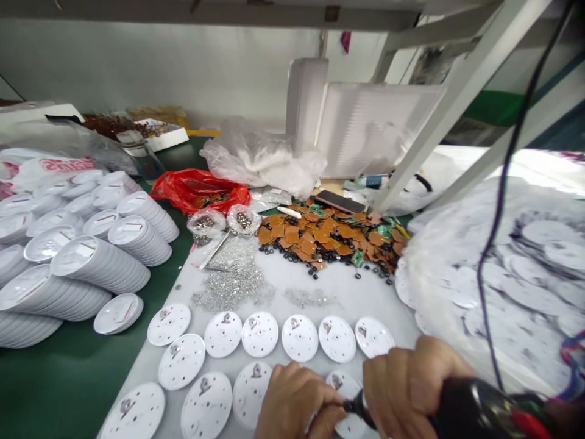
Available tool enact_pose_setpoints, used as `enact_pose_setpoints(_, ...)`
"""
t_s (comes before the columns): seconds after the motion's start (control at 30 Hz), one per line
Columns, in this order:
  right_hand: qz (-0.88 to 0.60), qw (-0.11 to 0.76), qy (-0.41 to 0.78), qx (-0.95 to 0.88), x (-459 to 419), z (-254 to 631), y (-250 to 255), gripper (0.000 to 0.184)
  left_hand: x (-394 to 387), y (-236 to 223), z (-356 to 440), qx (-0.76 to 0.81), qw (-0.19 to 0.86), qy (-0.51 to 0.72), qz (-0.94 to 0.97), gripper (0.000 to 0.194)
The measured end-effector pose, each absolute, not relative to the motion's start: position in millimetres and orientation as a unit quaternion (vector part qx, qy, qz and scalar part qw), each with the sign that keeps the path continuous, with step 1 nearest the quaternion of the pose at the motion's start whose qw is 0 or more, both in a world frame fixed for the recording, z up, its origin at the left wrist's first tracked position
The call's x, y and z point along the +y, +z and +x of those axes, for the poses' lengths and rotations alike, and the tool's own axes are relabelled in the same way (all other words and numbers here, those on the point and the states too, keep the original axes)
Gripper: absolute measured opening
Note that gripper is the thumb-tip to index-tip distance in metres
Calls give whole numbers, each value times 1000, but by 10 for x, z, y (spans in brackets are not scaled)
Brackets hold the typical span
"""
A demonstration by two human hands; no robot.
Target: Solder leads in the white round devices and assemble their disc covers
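The discs point(299, 338) are smooth white plastic with a matt face. The screwdriver point(475, 408) is glossy black plastic, and its bit point(359, 407) is dark metal. The bag point(200, 190) is thin, shiny red plastic. The boards point(315, 235) look matt and brown, and the screws point(233, 280) are bright metal.
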State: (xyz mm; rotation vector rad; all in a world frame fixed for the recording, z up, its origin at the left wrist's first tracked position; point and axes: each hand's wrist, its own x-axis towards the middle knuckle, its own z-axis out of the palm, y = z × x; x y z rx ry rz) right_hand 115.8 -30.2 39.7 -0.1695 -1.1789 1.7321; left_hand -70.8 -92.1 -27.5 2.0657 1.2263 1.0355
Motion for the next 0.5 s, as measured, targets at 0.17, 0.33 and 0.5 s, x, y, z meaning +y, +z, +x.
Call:
enact_pose_setpoints(0.17, -160, 495, 706, -481, -264, 1386, 140, 55, -844, -334, -621, 430, 140, 402, 796, 20)
enact_pose_setpoints(0.33, -203, 478, 715, -468, -455, 1463, -31, 54, -776, -548, -418, 393, -29, 472, 788, 41)
enact_pose_setpoints(0.5, -230, 503, 690, -468, -605, 1413, -42, 49, -809, -643, -405, 390, -48, 489, 778, 41)
